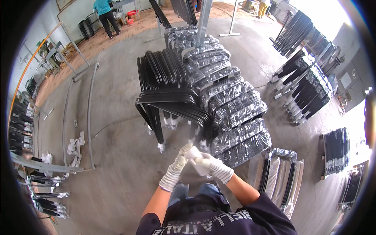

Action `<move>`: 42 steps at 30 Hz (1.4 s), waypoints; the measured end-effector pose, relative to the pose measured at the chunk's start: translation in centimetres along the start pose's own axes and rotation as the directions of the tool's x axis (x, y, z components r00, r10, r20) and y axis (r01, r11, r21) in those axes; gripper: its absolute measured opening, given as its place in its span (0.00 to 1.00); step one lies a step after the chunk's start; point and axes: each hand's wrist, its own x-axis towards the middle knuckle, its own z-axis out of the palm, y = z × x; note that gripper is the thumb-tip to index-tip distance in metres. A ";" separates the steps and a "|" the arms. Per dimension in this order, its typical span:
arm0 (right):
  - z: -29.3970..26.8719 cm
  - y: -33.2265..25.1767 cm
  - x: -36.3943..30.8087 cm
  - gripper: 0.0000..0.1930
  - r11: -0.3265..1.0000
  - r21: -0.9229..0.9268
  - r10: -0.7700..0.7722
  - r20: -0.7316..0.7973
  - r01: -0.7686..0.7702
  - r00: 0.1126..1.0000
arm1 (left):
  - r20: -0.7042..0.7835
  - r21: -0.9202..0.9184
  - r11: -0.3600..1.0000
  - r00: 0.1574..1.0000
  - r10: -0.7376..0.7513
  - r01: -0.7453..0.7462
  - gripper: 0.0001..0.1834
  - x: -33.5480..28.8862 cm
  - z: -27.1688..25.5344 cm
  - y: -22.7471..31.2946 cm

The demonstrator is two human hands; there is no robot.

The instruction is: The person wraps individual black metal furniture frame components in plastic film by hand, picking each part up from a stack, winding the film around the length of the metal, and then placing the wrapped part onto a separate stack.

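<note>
Centrally, left hand (178,164) and right hand (216,167) close together, both gripping a roll (200,169) near black frames (168,96); firm, even support from either side should best prevent slipping

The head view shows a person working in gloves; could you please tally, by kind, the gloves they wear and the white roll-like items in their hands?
White gloves, worn on the left hand and right hand: 2
White roll-like item, held between them: 1
Total: 3
</note>
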 end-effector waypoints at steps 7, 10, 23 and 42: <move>-3.4 -0.5 2.2 0.24 0.881 0.202 -0.349 -0.332 0.428 0.876 | -0.410 -0.117 0.962 0.870 -0.273 0.247 0.32 10.2 -3.4 1.0; -3.3 -2.1 3.3 0.26 0.853 0.171 -0.402 -0.386 0.492 0.830 | -0.514 -0.347 0.850 0.678 -0.526 0.397 0.33 16.3 -5.6 -0.1; -9.5 -7.0 10.7 0.23 0.906 0.162 -0.299 -0.412 0.392 0.861 | -0.837 -0.350 0.920 0.382 -0.392 0.178 0.12 20.2 -7.1 -3.2; -1.4 2.1 15.1 0.43 0.977 -0.050 0.197 -0.157 -0.207 0.968 | -0.545 -0.719 0.643 0.789 -0.285 -0.265 0.27 -1.8 -8.8 4.6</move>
